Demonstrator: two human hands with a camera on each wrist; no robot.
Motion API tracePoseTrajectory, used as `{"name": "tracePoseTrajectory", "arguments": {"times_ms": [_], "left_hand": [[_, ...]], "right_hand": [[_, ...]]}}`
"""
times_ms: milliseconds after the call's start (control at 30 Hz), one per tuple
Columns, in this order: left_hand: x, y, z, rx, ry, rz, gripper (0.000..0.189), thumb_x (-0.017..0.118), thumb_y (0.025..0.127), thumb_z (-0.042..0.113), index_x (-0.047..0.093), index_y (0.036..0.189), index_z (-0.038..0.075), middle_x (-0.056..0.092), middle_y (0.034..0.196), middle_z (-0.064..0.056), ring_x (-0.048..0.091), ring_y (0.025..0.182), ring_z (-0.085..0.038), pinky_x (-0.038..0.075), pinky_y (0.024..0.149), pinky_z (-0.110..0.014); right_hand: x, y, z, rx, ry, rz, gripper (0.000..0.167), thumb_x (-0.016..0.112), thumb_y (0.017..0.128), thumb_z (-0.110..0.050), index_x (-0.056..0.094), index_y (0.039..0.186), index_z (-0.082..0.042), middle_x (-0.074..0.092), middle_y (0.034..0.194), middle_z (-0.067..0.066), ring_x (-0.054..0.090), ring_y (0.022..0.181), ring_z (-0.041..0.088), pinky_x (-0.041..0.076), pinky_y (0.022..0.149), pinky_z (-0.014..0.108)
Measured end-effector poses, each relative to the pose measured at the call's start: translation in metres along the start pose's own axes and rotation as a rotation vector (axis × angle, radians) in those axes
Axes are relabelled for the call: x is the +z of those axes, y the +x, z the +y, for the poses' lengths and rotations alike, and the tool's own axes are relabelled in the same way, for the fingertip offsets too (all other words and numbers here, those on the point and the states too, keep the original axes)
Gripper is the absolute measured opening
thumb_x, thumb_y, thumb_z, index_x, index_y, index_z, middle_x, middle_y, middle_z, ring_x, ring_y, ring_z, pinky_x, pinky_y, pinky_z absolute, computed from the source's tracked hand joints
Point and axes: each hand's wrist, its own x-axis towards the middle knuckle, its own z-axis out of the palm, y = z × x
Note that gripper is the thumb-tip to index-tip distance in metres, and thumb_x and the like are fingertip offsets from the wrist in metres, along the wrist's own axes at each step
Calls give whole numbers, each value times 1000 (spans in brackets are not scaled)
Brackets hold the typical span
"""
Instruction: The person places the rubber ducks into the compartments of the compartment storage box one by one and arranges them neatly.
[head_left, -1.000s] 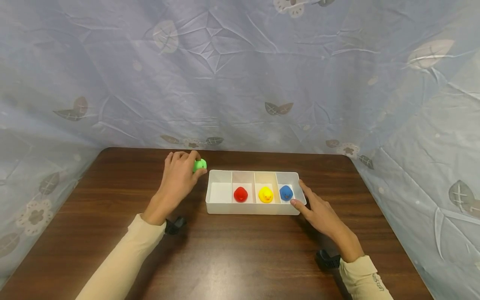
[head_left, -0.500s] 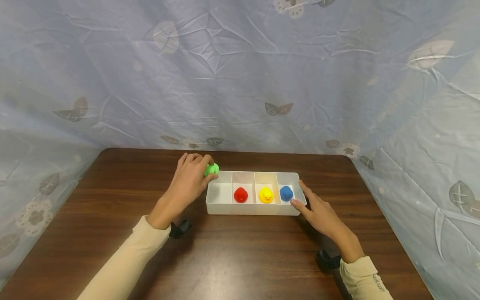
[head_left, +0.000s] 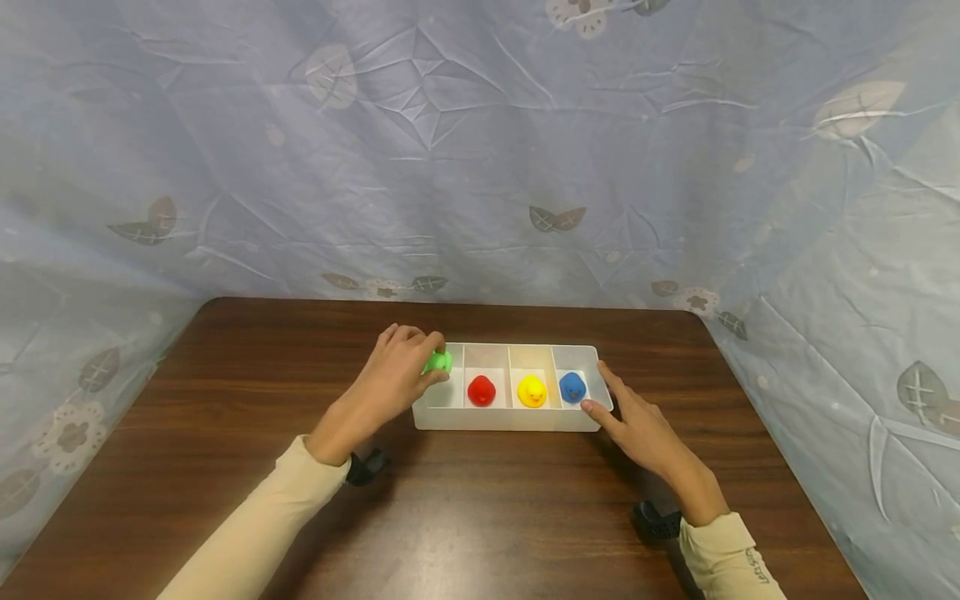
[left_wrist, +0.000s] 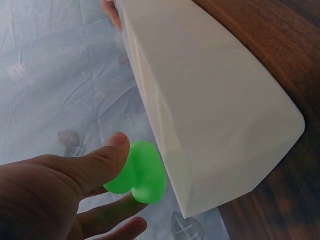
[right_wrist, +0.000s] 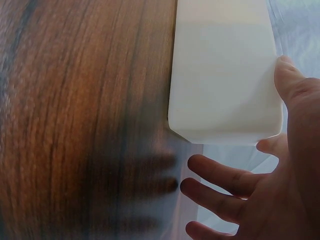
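Note:
My left hand [head_left: 393, 371] pinches a green rubber duck [left_wrist: 145, 172] between thumb and fingers, over the leftmost compartment of a white divided tray [head_left: 513, 419]. In the left wrist view the duck is right beside the tray's upper edge. The other compartments hold a red duck [head_left: 482, 391], a yellow duck [head_left: 532, 391] and a blue duck [head_left: 572, 387], one each. At the tray's right end rests my right hand [head_left: 637, 421], thumb and index finger touching the corner and end wall. Its other fingers [right_wrist: 215, 200] stretch out loosely below the end in the right wrist view.
The tray stands on a dark brown wooden table [head_left: 480, 508]. Pale patterned cloth [head_left: 480, 167] hangs behind the table and along its sides. Each wrist wears a black camera band.
My left hand has carried the green duck rightward and down, from left of the tray to over its leftmost compartment. The right hand and the tray have stayed in place.

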Motion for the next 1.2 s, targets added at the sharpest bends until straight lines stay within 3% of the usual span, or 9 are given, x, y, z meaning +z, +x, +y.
{"name": "tracePoseTrajectory", "arguments": {"times_ms": [167,367,667,1200], "left_hand": [[5,0,-1,0,-9,-44,30,85,92,26,64,109,13,76,98,-4,61,132,-41,31,126,-71],[8,0,-1,-11,-18,-86,28,83,93,27,61,104,14,77,107,-5,59,135,-41,30,127,-70],[17,-1,-6,5,-22,-81,28,84,92,27,62,104,13,75,100,-2,60,133,-41,30,126,-72],[21,-1,-3,14,-5,-95,30,83,92,28,62,106,12,77,104,-5,59,135,-41,30,126,-72]], "right_hand": [[0,0,0,-3,-2,2,85,48,110,-58,9,173,-17,25,175,26,34,155,56,33,120,78],[0,1,1,-5,-2,5,85,48,110,-58,9,173,-16,24,175,26,34,155,56,33,120,77],[1,1,2,-8,-11,12,85,47,110,-59,11,173,-14,25,175,27,35,155,56,34,120,77],[1,0,1,-12,3,15,85,48,110,-58,11,173,-14,25,175,26,35,155,55,34,121,76]]}}
